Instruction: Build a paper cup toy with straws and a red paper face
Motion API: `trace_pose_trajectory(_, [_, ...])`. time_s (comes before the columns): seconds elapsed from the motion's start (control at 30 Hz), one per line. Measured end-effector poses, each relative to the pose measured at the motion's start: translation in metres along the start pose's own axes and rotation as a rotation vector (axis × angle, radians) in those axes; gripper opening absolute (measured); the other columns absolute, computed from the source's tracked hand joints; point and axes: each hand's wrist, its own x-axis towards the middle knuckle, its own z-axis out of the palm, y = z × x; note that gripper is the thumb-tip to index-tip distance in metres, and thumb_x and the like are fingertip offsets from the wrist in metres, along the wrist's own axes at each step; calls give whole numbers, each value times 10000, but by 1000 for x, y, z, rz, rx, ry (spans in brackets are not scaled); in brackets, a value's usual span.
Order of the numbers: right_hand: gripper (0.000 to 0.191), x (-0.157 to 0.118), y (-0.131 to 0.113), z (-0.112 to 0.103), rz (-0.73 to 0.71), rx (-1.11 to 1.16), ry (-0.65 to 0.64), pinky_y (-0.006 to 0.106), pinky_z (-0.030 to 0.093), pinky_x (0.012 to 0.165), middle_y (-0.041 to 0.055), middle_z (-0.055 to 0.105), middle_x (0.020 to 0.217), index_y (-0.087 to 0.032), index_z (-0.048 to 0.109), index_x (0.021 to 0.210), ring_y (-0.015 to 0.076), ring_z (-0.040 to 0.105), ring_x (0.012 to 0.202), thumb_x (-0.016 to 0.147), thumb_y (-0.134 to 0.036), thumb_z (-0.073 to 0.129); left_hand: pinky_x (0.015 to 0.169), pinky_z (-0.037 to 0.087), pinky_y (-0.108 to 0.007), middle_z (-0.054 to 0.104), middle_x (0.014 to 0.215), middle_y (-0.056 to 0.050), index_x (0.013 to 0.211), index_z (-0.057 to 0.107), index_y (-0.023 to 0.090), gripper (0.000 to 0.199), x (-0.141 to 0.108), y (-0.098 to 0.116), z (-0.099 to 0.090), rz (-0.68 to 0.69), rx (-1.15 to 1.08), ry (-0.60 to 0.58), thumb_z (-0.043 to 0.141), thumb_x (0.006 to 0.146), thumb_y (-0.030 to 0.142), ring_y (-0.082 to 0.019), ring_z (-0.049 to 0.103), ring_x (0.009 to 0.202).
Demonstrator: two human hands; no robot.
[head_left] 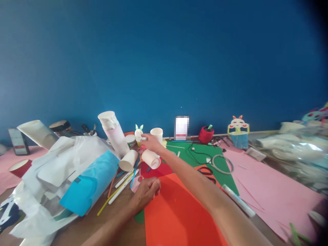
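Observation:
My left hand rests with curled fingers on the upper left edge of an orange paper sheet; nothing shows in it. Stretched far forward, my right hand is at a small rabbit-faced paper craft with green ears. A small whitish bit shows at its fingertips, too small to name. Below that hand lies a white paper cup on its side, and another tipped paper cup is to its left. A white tub stands just behind the right hand.
White markers lie left of the orange sheet. Scissors and a tape ring are on the right. A blue roll and a crumpled white bag fill the left. A tall white cylinder leans near the wall.

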Motion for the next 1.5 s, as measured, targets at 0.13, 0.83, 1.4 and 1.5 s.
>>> trace_pose_trajectory(0.13, [403, -55, -23, -21, -26, 121, 6, 268, 447, 782, 59, 558, 1120, -184, 498, 1167, 162, 568, 909, 775, -277, 477, 429, 307, -195, 479, 499, 21, 596, 501, 147, 414, 2, 0, -1, 35, -29, 7, 317, 857, 411, -74, 431, 411])
trace_pose_trajectory(0.83, [223, -250, 28, -23, 179, 415, 61, 281, 447, 777, 63, 610, 995, -199, 620, 972, 174, 569, 867, 804, -272, 493, 555, 447, -226, 595, 728, -25, 900, 550, 165, 262, -1, 11, -4, 88, 4, 75, 344, 855, 321, -123, 568, 604])
trace_pose_trajectory(1.4, [237, -248, 25, -27, 360, 614, 197, 249, 431, 655, 26, 609, 747, -176, 627, 916, 140, 538, 687, 763, -326, 525, 993, 273, -477, 567, 1149, -71, 1083, 531, 213, 285, -50, 28, 16, 394, 747, -56, 396, 832, 227, -226, 447, 1135])
trace_pose_trajectory(1.5, [234, -249, 23, -28, 357, 610, 206, 250, 428, 665, 18, 605, 735, -181, 629, 910, 138, 535, 684, 762, -333, 532, 1004, 230, -525, 495, 1250, -78, 1213, 436, 215, 399, -51, 25, 16, 406, 821, -113, 421, 825, 306, -251, 374, 1201])
